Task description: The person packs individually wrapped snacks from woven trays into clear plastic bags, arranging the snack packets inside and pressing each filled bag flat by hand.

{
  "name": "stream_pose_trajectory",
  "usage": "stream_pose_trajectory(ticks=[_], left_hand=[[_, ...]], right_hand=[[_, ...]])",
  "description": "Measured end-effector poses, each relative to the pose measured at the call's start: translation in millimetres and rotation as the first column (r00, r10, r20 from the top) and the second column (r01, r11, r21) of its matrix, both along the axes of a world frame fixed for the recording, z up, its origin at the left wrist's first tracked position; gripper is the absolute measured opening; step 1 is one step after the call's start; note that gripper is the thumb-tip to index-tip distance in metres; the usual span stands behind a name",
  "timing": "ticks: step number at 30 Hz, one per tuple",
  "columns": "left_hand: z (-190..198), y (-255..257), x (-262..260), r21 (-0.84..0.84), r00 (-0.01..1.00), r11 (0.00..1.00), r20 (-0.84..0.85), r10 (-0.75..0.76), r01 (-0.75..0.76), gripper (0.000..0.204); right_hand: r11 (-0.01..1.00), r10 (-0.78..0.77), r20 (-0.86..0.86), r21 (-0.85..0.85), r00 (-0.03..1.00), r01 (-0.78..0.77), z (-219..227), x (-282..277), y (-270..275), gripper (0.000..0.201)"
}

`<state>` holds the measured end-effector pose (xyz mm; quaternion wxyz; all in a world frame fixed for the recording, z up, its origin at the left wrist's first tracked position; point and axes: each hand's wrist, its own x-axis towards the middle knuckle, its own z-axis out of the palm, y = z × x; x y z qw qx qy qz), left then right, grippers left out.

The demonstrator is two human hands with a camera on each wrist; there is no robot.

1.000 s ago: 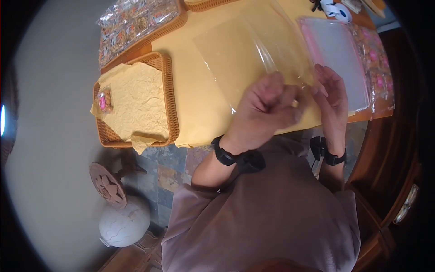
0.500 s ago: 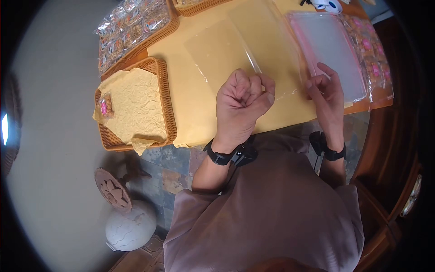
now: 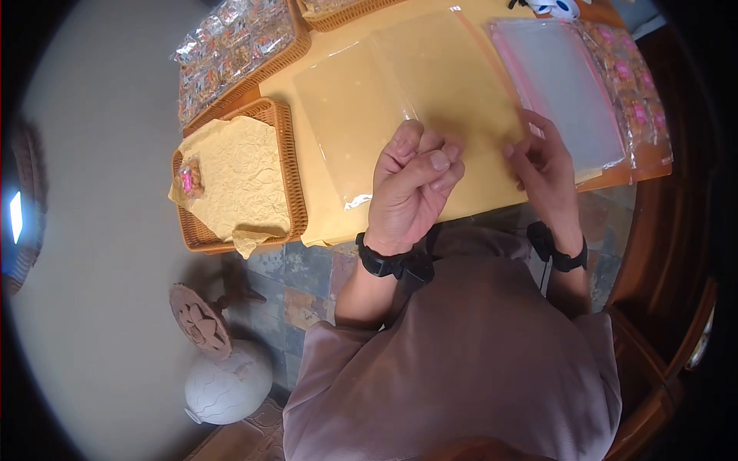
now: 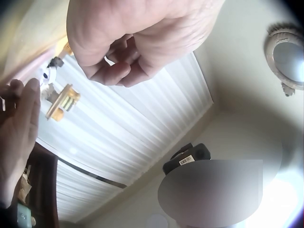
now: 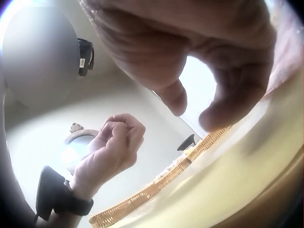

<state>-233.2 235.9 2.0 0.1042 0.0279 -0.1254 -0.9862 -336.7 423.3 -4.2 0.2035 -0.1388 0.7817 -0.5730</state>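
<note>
My left hand [image 3: 415, 184] is raised over the front of the table, its fingers curled in and the thumb folded against them; nothing shows in its grasp. In the right wrist view the same left hand [image 5: 111, 149] has its fingertips bunched together. To the right, my right hand [image 3: 550, 173] hovers with loosely bent fingers, thumb and fingertips apart with nothing between them. Beneath and beyond the left hand, a clear plastic bag [image 3: 338, 115] lies on yellow paper [image 3: 480, 188], beside a second clear sheet [image 3: 427, 61]. The left hand hides part of the bag's lower edge.
A paper-lined wicker basket [image 3: 292, 180] at the left holds one small snack packet [image 3: 191, 178]. Wrapped snacks [image 3: 231, 46] fill another basket behind. At the right lie a stack of clear bags [image 3: 557, 92] with pink edges and pink-labelled packets [image 3: 634, 107].
My hands have drawn apart, the left one moving left and its fingers curling in. The clear plastic near them has shifted left and lies flatter on the paper.
</note>
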Motion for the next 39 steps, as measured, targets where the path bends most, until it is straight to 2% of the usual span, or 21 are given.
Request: stream_pose_trajectory(ticks=[1,4,6,11,13,14,16,18,20,21,22,24,25,27,29,31,32,34,35,37,39], left_hand=[[-1.3,0.1,0.5,0.009,1.000,1.000,-0.012,0.001,-0.001,0.036],[-3.9,-0.9,1.7,-0.012,1.000,1.000,-0.022,-0.003,0.003,0.034],[-3.9,-0.9,1.8,-0.014,1.000,1.000,-0.005,0.003,-0.003,0.033],[-0.5,-11.2,10.2,-0.125,0.999,0.992,0.024,0.031,-0.028,0.028],[-1.2,-19.0,20.0,-0.474,0.984,0.873,0.066,0.164,-0.114,0.023],[-2.6,-21.6,25.2,-0.472,0.984,0.874,0.066,0.167,-0.116,0.023],[-8.3,-25.8,36.9,-0.819,0.935,0.568,0.132,0.329,-0.084,0.019],[-12.9,-25.8,44.8,-0.866,0.934,0.499,0.162,0.318,-0.020,0.023],[-3.8,-17.6,50.0,-0.982,0.952,0.081,0.186,0.244,0.171,0.025],[4.0,-11.0,51.5,-0.987,0.955,-0.053,0.132,0.264,0.151,0.024],[13.2,-6.7,55.2,-0.987,0.957,-0.053,0.131,0.259,0.149,0.024],[30.8,2.2,64.9,-0.975,0.982,-0.176,-0.155,0.111,-0.134,0.022],[37.9,8.2,71.0,-0.975,0.982,-0.174,-0.156,0.106,-0.136,0.022],[50.2,18.2,79.5,-0.941,0.938,0.037,-0.340,-0.075,-0.338,0.020],[62.3,18.8,75.9,-0.950,0.944,-0.036,-0.305,-0.125,-0.311,0.021],[58.9,18.2,69.9,-0.943,0.961,-0.193,-0.255,-0.102,-0.271,0.029],[58.3,20.2,66.8,-0.939,0.959,-0.198,-0.265,-0.099,-0.280,0.029],[57.7,22.1,62.1,-0.935,0.986,-0.355,-0.070,0.150,-0.012,0.039],[56.8,20.7,62.2,-0.933,0.986,-0.326,0.117,0.119,0.151,0.057],[47.6,23.7,57.0,-0.933,0.990,-0.346,0.052,0.133,0.096,0.062],[34.1,28.3,49.0,-0.932,0.990,-0.359,-0.001,0.143,0.051,0.067]], right_hand=[[1.000,0.001,0.001,0.001,1.000,-0.001,0.5,0.0,-0.2,0.057],[0.976,0.038,-0.260,0.217,0.965,0.020,6.2,0.3,-2.6,0.060],[0.950,0.274,-0.668,0.300,0.692,-0.086,10.4,1.2,-4.2,0.068],[0.828,0.533,-0.598,0.513,0.599,-0.225,6.8,14.7,0.6,0.076],[0.781,0.597,-0.585,0.582,0.550,-0.229,8.1,22.2,7.7,0.079],[0.749,0.637,-0.567,0.614,0.522,-0.248,11.1,26.4,12.0,0.077],[0.714,0.679,-0.544,0.648,0.494,-0.267,8.4,31.5,22.0,0.076],[0.687,0.712,-0.537,0.666,0.452,-0.290,-3.9,33.8,33.6,0.060],[0.694,0.717,-0.586,0.653,0.377,-0.303,1.5,28.0,36.2,0.049],[0.702,0.712,-0.634,0.638,0.302,-0.317,5.7,23.9,36.5,0.038],[0.703,0.711,-0.634,0.639,0.305,-0.312,10.1,20.0,34.0,0.038],[0.802,0.596,-0.696,0.483,0.402,-0.351,21.8,10.8,21.7,0.018],[0.804,0.593,-0.696,0.484,0.404,-0.346,28.2,3.6,14.9,0.018],[0.885,0.448,-0.756,0.300,0.477,-0.356,44.5,-16.1,-5.6,0.012],[0.935,0.340,-0.517,0.099,0.786,-0.340,72.8,-32.0,-39.3,0.016],[0.912,0.361,-0.202,-0.129,0.911,-0.390,97.8,-67.7,-63.3,0.015],[0.910,0.363,-0.213,-0.128,0.907,-0.395,105.4,-79.6,-68.0,0.015],[0.949,0.316,0.030,-0.022,0.948,-0.316,116.0,-100.4,-73.7,0.052],[0.946,0.324,0.022,-0.012,0.946,-0.324,110.9,-112.1,-73.5,0.052],[0.935,0.160,0.293,-0.350,0.943,-0.050,85.6,-132.3,-63.3,0.014],[0.945,0.065,0.334,-0.324,0.940,0.049,64.1,-124.3,-42.9,0.015]])
